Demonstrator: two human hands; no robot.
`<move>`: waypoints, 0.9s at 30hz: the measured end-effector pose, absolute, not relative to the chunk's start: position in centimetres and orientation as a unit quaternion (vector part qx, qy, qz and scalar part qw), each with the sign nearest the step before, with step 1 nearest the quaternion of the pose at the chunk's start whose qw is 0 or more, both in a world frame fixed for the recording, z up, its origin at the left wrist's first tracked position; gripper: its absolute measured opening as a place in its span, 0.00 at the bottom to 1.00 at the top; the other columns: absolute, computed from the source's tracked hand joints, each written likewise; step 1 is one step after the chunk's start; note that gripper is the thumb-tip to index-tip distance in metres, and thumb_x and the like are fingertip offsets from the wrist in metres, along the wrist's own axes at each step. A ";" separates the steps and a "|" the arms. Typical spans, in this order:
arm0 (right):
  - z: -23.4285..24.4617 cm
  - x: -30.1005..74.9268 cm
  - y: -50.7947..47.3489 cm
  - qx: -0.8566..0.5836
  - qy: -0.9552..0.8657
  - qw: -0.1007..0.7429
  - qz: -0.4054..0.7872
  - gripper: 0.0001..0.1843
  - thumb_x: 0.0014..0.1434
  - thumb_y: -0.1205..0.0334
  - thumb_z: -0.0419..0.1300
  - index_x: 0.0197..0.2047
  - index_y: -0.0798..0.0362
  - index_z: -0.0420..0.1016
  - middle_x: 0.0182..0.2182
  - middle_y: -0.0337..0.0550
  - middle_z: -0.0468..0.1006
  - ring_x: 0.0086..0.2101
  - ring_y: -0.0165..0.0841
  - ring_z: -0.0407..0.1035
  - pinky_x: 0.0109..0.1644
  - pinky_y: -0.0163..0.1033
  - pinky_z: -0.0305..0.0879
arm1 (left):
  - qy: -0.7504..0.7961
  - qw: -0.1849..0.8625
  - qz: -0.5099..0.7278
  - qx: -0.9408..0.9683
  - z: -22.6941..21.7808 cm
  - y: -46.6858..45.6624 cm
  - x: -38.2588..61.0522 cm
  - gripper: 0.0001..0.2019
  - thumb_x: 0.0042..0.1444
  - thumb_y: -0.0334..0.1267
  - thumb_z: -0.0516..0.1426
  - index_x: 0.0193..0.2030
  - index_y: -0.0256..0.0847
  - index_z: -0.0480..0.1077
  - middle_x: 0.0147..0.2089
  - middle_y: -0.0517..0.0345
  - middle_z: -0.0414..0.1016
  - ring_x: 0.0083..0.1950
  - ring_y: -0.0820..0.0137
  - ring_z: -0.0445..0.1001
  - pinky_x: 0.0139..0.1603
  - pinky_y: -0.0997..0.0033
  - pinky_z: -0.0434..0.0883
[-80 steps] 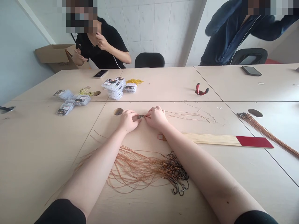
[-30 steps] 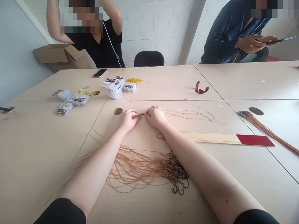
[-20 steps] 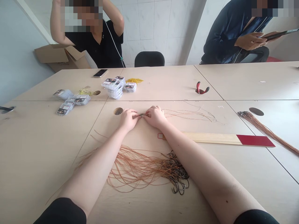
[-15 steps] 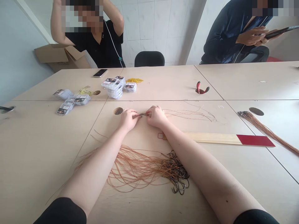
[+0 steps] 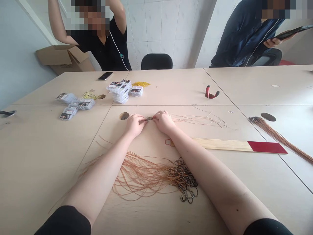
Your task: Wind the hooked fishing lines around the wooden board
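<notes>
In the head view, pinching a small bunch of dark fishhooks (image 5: 149, 118) near the middle of the desk (image 5: 141, 140), pressing from nine o'clock with the thumb and fingertips of the left hand (image 5: 135, 125). Pinching the opposite end of the same bunch from three o'clock, using the right hand (image 5: 164, 122), fingers bent, with thin tan lines (image 5: 193, 118) trailing past toward three o'clock. Being unable to tell the exact contact points under the fingertips.

For good handling, probably needing a light, even pinch: lining the shanks up side by side, turning the points away from the skin, leaving the lines slack to avoid crossing or kinking. Best not dragging the right forearm (image 5: 207, 166) sideways, passing as it is just beside the larger pile of fishhooks (image 5: 186, 178) at five o'clock. Likewise avoiding tugging the orange lines (image 5: 156, 171) at six o'clock, running toward the left forearm (image 5: 97, 176).
</notes>
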State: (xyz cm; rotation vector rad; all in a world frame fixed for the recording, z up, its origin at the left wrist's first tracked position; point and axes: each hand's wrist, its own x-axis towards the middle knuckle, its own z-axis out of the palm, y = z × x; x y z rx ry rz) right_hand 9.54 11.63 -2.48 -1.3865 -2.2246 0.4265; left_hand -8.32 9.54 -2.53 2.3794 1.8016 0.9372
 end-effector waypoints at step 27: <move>-2.3 9.5 11.5 -0.527 -0.785 0.275 0.176 0.12 0.57 0.64 0.49 0.37 0.50 0.74 0.38 0.44 0.71 0.43 0.36 0.60 0.45 0.38 0.57 | 0.579 0.013 0.291 0.761 -2.4 9.5 -8.2 0.07 0.50 0.39 0.57 0.32 0.43 0.75 0.36 0.57 0.77 0.42 0.64 0.70 0.48 0.64 0.65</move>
